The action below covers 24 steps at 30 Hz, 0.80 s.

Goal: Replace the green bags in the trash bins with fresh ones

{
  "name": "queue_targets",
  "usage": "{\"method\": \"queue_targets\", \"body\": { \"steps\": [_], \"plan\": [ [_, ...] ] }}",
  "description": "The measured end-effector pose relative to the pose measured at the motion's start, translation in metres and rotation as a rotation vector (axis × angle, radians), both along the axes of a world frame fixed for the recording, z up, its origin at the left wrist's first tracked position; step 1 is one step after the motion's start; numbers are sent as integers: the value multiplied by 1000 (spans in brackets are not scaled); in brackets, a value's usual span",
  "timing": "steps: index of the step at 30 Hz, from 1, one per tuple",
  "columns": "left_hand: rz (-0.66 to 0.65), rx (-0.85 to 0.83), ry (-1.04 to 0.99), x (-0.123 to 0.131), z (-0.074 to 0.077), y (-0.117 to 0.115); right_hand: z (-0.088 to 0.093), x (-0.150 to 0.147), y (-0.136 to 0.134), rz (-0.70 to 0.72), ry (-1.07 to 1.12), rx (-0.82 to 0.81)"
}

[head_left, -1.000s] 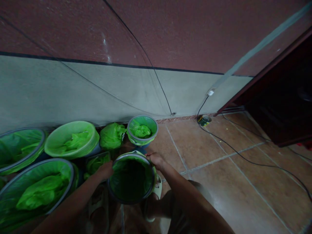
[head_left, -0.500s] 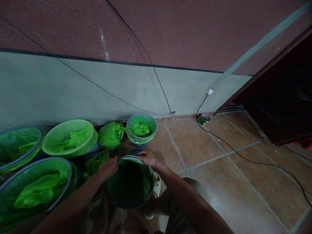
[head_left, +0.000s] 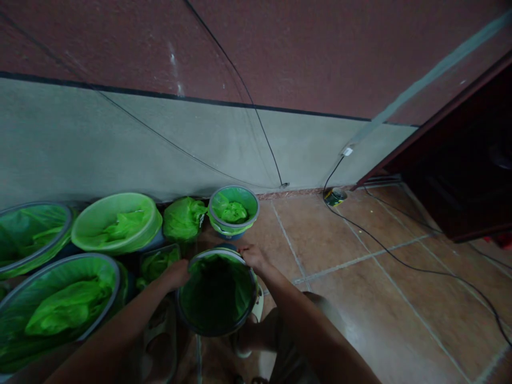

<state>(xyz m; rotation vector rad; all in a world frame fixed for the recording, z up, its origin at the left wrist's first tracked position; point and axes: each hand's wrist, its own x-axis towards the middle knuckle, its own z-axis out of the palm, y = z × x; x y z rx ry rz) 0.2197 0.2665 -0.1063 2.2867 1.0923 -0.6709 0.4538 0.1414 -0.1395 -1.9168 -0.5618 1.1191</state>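
Between my legs I hold a round trash bin [head_left: 218,298] lined with a green plastic bag, its mouth tilted up toward me. My left hand [head_left: 178,274] closes on the upper left of its rim. On the upper right of the rim, my right hand [head_left: 253,257] grips with the fingers bent over the edge. The inside of the bin is dark, so its bottom cannot be made out. Just beyond it stands a small lined bin [head_left: 234,210] with a crumpled green bag in it.
Several larger lined bins stand at left, among them a pale green one [head_left: 116,223] and a grey-rimmed one [head_left: 60,298]. A green bag bundle [head_left: 184,218] lies by the wall. A can [head_left: 335,196] and a black cable [head_left: 384,245] lie on the tiled floor [head_left: 332,298].
The bin's mouth has turned up a little more toward me and its rim has risen slightly, with both hands still on it. The view has shifted slightly.
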Motion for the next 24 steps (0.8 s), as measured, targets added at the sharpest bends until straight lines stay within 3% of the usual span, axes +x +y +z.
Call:
{"method": "queue_targets", "body": {
  "steps": [7,11,14,18,21,24],
  "plan": [
    [-72,95,-25,10,1,-14,15,-12,1,177,80,82],
    [-42,156,-23,16,9,-16,14,-15,-1,149,143,39],
    [-6,110,-47,14,11,-11,10,-11,-1,76,135,-15],
    [-14,-69,-50,4,1,-6,6,-3,-1,22,22,-66],
    [20,-144,-78,0,-5,-9,6,-1,0,74,-80,14],
    [47,-90,-136,2,-2,-13,7,-2,2,162,-67,143]
  ]
}}
